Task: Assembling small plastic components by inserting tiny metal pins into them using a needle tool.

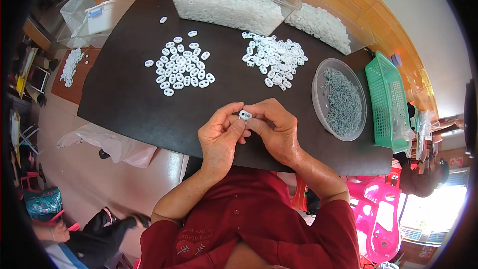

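In front of my chest, at the near edge of the dark table (139,114), my two hands meet around a small white two-hole plastic piece (245,114). My left hand (219,142) pinches it between thumb and fingers. My right hand (276,132) is closed on its other side, the index finger arched over and the thumb below. Something small seems to sit between the thumbs, but I cannot make it out. Beyond the hands lie a spread of oval two-hole pieces (180,67) on the left and a heaped pile of similar pieces (276,57) on the right.
Right of my hands stands a round clear tub (317,104) of small grey metal screws, beside a green basket (381,114). Clear bins (294,0) of white pieces line the back. A pink plastic chair (381,219) stands at right; another person's legs (94,241) show lower left.
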The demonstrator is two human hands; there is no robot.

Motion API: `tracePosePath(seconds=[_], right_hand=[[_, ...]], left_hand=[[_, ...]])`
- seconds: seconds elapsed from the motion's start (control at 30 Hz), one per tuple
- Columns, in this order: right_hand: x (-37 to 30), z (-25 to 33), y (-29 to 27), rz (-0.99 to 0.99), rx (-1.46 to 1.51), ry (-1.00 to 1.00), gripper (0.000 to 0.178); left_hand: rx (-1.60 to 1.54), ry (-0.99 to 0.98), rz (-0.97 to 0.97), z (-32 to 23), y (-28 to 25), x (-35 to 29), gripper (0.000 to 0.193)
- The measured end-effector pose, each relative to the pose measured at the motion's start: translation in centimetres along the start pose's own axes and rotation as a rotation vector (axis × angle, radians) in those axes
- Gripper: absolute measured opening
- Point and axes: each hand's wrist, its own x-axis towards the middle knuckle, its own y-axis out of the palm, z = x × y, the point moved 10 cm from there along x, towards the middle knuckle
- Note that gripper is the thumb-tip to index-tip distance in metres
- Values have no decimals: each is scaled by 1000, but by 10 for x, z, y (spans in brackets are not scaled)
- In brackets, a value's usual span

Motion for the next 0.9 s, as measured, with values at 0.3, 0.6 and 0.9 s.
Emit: tracePosePath(seconds=[0.3,0.6,0.9], right_hand=[[-3,29,-2,-64,-301,-282,32],[-6,30,-4,-93,-324,-339,35],[-6,33,-6,-95,-272,-257,30]], left_hand=[[-45,-61,-77,-2,-4,1,21],[9,2,-32,-5,-5,3,22],[26,62,8,-12,0,0,24]])
